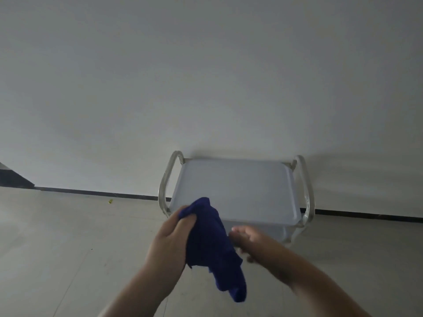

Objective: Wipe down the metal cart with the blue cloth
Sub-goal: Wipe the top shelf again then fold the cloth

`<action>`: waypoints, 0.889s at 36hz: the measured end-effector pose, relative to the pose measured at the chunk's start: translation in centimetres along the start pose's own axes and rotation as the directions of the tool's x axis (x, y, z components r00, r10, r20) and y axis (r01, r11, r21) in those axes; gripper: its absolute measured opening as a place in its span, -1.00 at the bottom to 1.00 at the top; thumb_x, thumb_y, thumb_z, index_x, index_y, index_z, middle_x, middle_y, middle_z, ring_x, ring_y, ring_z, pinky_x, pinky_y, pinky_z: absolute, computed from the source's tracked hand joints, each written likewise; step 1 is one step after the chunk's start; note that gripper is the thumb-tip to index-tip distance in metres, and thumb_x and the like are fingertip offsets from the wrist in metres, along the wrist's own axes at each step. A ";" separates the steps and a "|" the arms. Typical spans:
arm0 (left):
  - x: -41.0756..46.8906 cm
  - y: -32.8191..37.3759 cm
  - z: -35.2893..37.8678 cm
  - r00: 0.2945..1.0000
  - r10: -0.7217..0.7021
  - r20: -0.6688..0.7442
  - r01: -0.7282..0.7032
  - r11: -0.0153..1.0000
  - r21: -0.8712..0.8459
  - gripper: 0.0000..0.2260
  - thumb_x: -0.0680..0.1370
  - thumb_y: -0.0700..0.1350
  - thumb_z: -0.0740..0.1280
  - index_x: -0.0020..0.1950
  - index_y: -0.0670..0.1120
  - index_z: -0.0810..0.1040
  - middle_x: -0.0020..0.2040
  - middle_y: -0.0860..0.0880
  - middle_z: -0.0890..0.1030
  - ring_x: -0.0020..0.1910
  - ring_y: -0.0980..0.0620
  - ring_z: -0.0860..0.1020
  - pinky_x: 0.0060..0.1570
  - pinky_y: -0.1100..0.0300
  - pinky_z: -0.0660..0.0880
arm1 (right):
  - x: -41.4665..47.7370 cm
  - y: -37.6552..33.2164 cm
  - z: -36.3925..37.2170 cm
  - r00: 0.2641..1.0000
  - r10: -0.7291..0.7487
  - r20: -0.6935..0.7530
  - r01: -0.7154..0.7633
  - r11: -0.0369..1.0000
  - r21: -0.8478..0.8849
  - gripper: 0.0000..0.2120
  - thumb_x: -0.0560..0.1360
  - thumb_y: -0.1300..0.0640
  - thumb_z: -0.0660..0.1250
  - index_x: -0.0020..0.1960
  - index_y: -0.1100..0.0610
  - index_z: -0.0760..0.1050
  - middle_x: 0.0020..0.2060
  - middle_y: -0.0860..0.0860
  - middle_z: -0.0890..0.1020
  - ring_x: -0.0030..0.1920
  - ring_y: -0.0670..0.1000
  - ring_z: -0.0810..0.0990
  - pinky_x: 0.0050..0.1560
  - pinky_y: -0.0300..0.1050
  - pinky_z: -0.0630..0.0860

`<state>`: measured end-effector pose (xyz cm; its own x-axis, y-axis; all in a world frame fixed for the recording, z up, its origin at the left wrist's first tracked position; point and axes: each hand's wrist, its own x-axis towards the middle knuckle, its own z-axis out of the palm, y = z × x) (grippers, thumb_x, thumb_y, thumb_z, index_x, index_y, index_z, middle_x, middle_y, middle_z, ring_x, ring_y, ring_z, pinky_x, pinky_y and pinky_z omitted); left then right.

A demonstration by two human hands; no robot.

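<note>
The metal cart (235, 186) stands against the wall, with a flat pale top shelf and a curved tube handle at each end. In front of its near edge my left hand (170, 239) grips the bunched top of the dark blue cloth (212, 250), which hangs down crumpled below the fist. My right hand (246, 242) is blurred, just right of the cloth and touching its hanging side; how its fingers lie is unclear. Both hands are held in the air, short of the cart's top.
A plain white wall fills the upper view, with a dark skirting strip (366, 213) along its foot. The floor is pale tile. A small yellow scrap (110, 201) lies on the floor at the left near the wall.
</note>
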<state>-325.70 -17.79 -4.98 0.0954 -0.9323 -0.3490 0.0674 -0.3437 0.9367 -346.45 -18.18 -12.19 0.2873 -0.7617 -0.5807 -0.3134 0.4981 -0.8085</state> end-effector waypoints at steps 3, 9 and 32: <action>-1.0 1.6 -0.1 0.999 -0.046 0.010 0.047 0.971 -0.233 -0.73 0.70 -0.15 0.25 0.04 -0.06 0.76 0.03 -0.21 0.74 -0.04 -0.15 0.69 0.00 -0.07 0.51 | 0.5 2.6 1.8 0.988 0.105 0.112 -0.143 0.898 0.416 -0.17 0.29 -0.51 0.54 0.35 0.02 0.62 0.26 0.06 0.71 0.24 0.10 0.70 0.38 0.16 0.59; -1.2 2.7 -1.7 0.991 0.048 -0.126 -0.073 0.978 -0.196 -0.68 0.70 -0.11 0.25 -0.10 0.01 0.77 -0.12 -0.04 0.73 -0.14 0.01 0.66 -0.05 0.03 0.51 | 1.0 2.6 3.1 0.972 0.089 0.218 -0.220 0.677 0.703 -0.48 0.58 -0.27 0.38 0.23 0.16 0.74 0.26 0.20 0.68 0.23 0.26 0.69 0.38 0.20 0.55; 7.2 -11.0 -24.7 0.980 -0.058 -0.190 0.164 0.773 0.613 -0.77 0.73 -0.07 0.15 0.04 0.18 0.56 -0.19 0.03 0.68 -0.18 0.03 0.62 -0.21 0.12 0.47 | 9.7 -0.4 14.3 0.955 0.199 -0.217 -0.204 0.979 0.003 -0.82 0.60 0.21 0.39 0.14 0.01 0.66 -0.05 0.00 0.78 -0.04 0.03 0.78 0.06 0.04 0.73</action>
<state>-301.20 -17.90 -18.53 0.2780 -0.8725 -0.4018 -0.5413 -0.4879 0.6848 -330.64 -19.81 -18.85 0.0153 -0.7185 -0.6953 -0.3626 0.6441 -0.6736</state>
